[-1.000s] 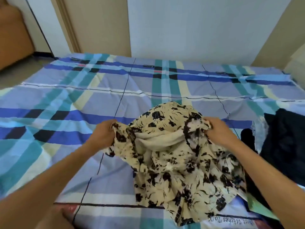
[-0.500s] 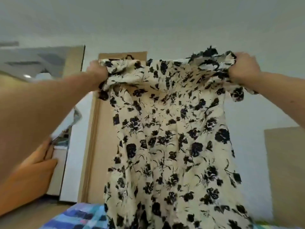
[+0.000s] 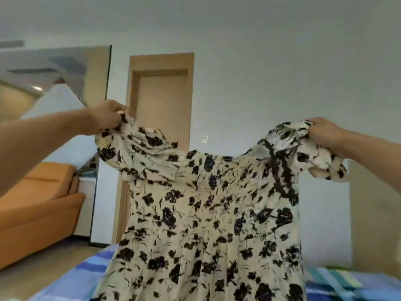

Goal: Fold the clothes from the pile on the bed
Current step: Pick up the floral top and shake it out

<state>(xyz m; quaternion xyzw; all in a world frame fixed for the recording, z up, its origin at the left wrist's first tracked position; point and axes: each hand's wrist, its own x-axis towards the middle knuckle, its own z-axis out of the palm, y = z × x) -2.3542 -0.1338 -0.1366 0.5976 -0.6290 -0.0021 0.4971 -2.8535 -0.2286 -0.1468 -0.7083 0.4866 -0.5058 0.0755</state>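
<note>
Head-cam view, tilted up toward wall & door [image 3: 161, 118]. A person holds a cream dress [image 3: 206, 213] w/ black floral print up in the air, spread wide between both hands. Left hand [image 3: 108, 115] grips the bunched sleeve on its side, fingers curled round the fabric. Right hand [image 3: 323, 132] does the same w/ the other sleeve. Neckline sags between them. Skirt hangs down in front of the bed [image 3: 338, 283] w/ its blue-green plaid sheet, hem cut off at frame bottom. Orange sofa [image 3: 39, 203] at left.

Progress, as a judgement: early for this item. Dress is opened out & squared up, no fold made yet. Left to do: lay it flat on bed, tuck sleeves in, fold body. Pile not in view, so can't tell how many clothes remain.
</note>
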